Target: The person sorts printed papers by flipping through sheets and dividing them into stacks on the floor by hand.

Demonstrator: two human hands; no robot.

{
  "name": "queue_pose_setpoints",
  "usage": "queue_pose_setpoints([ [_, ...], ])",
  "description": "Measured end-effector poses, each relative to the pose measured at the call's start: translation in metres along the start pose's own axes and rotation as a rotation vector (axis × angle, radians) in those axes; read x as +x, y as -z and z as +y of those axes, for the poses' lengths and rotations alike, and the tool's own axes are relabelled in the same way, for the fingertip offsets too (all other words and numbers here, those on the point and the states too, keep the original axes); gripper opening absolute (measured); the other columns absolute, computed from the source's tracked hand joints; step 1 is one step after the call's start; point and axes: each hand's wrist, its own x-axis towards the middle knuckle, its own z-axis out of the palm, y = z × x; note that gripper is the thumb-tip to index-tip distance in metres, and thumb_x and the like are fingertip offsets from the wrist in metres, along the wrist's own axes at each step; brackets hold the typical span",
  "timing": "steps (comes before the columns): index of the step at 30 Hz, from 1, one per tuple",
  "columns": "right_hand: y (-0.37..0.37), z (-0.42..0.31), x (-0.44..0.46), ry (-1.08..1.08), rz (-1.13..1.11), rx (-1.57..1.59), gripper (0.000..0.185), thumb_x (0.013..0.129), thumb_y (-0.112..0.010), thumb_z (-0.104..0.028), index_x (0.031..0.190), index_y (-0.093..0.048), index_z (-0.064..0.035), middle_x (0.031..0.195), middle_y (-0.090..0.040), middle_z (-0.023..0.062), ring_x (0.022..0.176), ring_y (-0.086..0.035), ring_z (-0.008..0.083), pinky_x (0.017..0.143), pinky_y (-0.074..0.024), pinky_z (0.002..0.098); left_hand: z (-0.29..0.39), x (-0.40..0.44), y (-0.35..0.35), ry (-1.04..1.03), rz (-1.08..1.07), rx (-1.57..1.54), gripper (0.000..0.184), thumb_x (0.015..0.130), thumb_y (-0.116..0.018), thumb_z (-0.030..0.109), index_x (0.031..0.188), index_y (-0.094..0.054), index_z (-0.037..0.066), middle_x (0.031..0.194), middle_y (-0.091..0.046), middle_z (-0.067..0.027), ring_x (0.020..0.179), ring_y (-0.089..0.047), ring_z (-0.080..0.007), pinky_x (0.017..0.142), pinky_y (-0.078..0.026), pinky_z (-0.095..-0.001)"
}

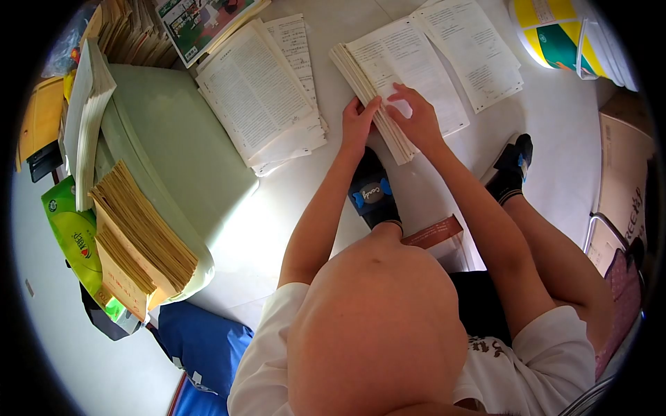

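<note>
A thick open book [433,97] with printed white pages lies on the pale floor, its left part a raised block of pages. My left hand [360,123] grips the edge of this block, thumb on top and fingers at the outer side. Over the book, my right hand [417,119] has its thumb and forefinger curved apart, with nothing visible between them. The thumb is close to the page block; whether it touches cannot be made out. Just below my left hand is a dark slipper [373,188] on my foot.
Loose printed sheets [472,52] lie to the book's right, and a paper stack [257,90] to its left. A pale green bin-like box [173,125] bears yellowed books [142,229]. A yellow-green bucket [555,38] and a cardboard box [621,180] stand at right.
</note>
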Motion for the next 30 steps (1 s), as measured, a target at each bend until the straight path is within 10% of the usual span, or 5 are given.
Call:
queue_pose_setpoints([
  [11, 0.027, -0.012, 0.018, -0.106, 0.003, -0.244, 0.023, 0.097, -0.059, -0.013, 0.118, -0.050, -0.0086, 0.085, -0.068, 0.0274, 0.086, -0.065, 0.0523, 0.074, -0.0493, 0.0605, -0.002, -0.003, 0.004, -0.010, -0.022, 0.016, 0.038, 0.099, -0.068, 0.024, 0.128, -0.062, 0.000, 0.105, -0.071, -0.0040, 0.089, -0.067, -0.0096, 0.074, -0.058, -0.0266],
  [20, 0.209, -0.037, 0.107, 0.213, 0.676, -0.409, 0.039, 0.103, -0.064, -0.030, 0.128, -0.067, 0.0004, 0.093, -0.075, 0.0118, 0.081, -0.066, 0.0165, 0.078, -0.0526, 0.0295, -0.003, -0.003, 0.004, -0.009, -0.041, 0.073, 0.039, 0.100, -0.064, 0.029, 0.128, -0.062, 0.002, 0.108, -0.068, -0.0029, 0.093, -0.066, -0.0114, 0.079, -0.056, -0.0282],
  [22, 0.227, -0.054, 0.118, 0.328, 0.834, -0.595, 0.033, 0.105, -0.059, -0.027, 0.129, -0.068, -0.0066, 0.095, -0.076, 0.0167, 0.084, -0.073, 0.0291, 0.076, -0.0568, 0.0361, -0.003, -0.003, 0.004, -0.007, -0.030, 0.075, 0.038, 0.101, -0.064, 0.029, 0.128, -0.062, 0.002, 0.108, -0.068, -0.0027, 0.093, -0.066, -0.0115, 0.079, -0.056, -0.0283],
  [27, 0.211, -0.004, 0.134, 0.085, 0.470, -0.712, 0.032, 0.106, -0.054, -0.020, 0.134, -0.065, -0.0116, 0.107, -0.075, 0.0160, 0.095, -0.073, 0.0355, 0.081, -0.0575, 0.0399, -0.006, 0.000, 0.006, -0.023, -0.039, 0.029, 0.038, 0.101, -0.064, 0.023, 0.129, -0.061, -0.003, 0.108, -0.071, -0.0054, 0.092, -0.067, -0.0106, 0.078, -0.057, -0.0265],
  [30, 0.170, 0.090, 0.128, 0.295, 0.228, -0.549, 0.037, 0.107, -0.043, -0.016, 0.141, -0.057, -0.0091, 0.147, -0.056, 0.0158, 0.133, -0.055, 0.0348, 0.113, -0.0421, 0.0397, -0.011, 0.002, 0.009, -0.037, -0.061, 0.043, 0.039, 0.100, -0.064, 0.027, 0.128, -0.061, 0.000, 0.111, -0.069, -0.0050, 0.097, -0.068, -0.0137, 0.080, -0.057, -0.0296],
])
